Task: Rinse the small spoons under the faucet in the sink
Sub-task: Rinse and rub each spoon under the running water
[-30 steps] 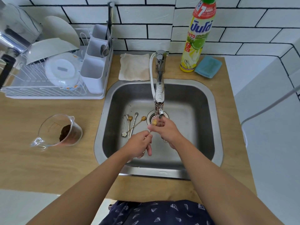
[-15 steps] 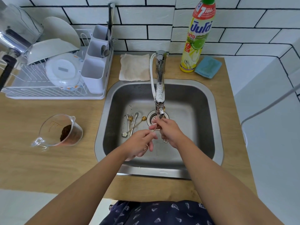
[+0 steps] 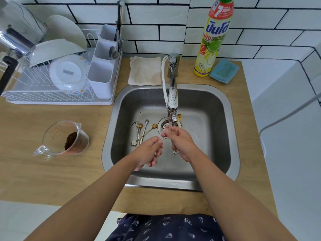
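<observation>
Sink, steel, set in wooden desk. Faucet over the drain. Left hand: fingers pinch a thin gold spoon handle. Right hand: fingers curled around a small spoon under the spout. Loose spoons lie on the sink floor, left of the drain. Measuring cup on desk, left.

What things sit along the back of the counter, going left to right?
Dish rack → white cutlery holder → beige cloth → faucet → yellow soap bottle → blue sponge.
</observation>
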Demonstrator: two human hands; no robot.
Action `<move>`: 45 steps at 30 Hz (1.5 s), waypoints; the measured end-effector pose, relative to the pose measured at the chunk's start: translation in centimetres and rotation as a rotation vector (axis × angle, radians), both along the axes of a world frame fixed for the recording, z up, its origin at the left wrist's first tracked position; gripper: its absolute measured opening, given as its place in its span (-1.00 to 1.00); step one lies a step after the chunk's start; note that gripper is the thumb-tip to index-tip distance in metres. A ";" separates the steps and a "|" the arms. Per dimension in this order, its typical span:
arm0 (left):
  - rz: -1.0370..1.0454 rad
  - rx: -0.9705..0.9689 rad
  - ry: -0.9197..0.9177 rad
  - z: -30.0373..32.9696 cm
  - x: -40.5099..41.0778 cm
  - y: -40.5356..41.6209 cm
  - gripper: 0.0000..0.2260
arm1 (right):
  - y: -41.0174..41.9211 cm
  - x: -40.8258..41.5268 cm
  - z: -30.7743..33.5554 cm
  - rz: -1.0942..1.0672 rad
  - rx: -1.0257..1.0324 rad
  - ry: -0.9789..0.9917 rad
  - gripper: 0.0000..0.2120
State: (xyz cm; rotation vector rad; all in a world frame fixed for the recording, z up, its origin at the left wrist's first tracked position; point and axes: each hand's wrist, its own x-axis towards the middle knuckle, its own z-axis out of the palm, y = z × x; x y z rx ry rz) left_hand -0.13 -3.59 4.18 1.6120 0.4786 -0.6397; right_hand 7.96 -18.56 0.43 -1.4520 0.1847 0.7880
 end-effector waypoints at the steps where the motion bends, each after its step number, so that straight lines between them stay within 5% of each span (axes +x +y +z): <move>1: 0.001 -0.002 0.000 -0.1 0.0 -0.1 -0.74 | 0.0 -0.1 -0.1 0.033 -0.026 -0.037 -0.73; 3: -0.006 -0.012 -0.001 -0.3 -0.1 -0.3 -0.74 | 0.1 -0.3 0.0 0.034 -0.090 -0.110 -0.66; 5: 0.008 -0.030 -0.011 -0.4 -0.2 -0.4 -0.75 | 0.3 0.1 0.3 0.002 -0.085 -0.122 -0.84; 10: 0.066 -0.069 -0.026 -0.2 -0.2 -0.3 -0.76 | 0.1 1.0 0.3 -0.022 0.099 0.103 -0.77; 15: 0.104 -0.174 0.050 0.0 -0.3 -0.2 -0.77 | -0.3 0.6 0.1 0.099 -0.013 -0.028 -0.80; 22: 0.408 -0.809 0.187 0.2 -0.5 0.9 -0.84 | -0.1 0.5 0.4 -0.038 0.262 0.110 -0.92; 24: 0.355 -0.724 0.178 0.2 -0.5 0.9 -0.81 | -0.1 0.4 0.2 -0.070 0.229 0.066 -0.86; 27: 0.062 -0.207 0.066 0.2 -0.5 0.5 -0.77 | 0.3 0.4 -0.1 -0.159 -0.028 -0.030 -0.78; 30: 0.006 0.017 -0.027 -0.1 -0.4 0.5 -0.79 | 0.5 0.5 -0.2 -0.133 -0.133 -0.096 -0.78; 34: 0.033 0.071 -0.064 -0.3 -0.1 0.7 -0.77 | 0.5 0.0 -0.2 -0.023 -0.052 -0.073 -0.89; 45: 0.090 -0.009 -0.071 -0.7 0.4 0.5 -0.74 | 0.5 0.1 0.1 0.027 -0.003 0.015 -0.78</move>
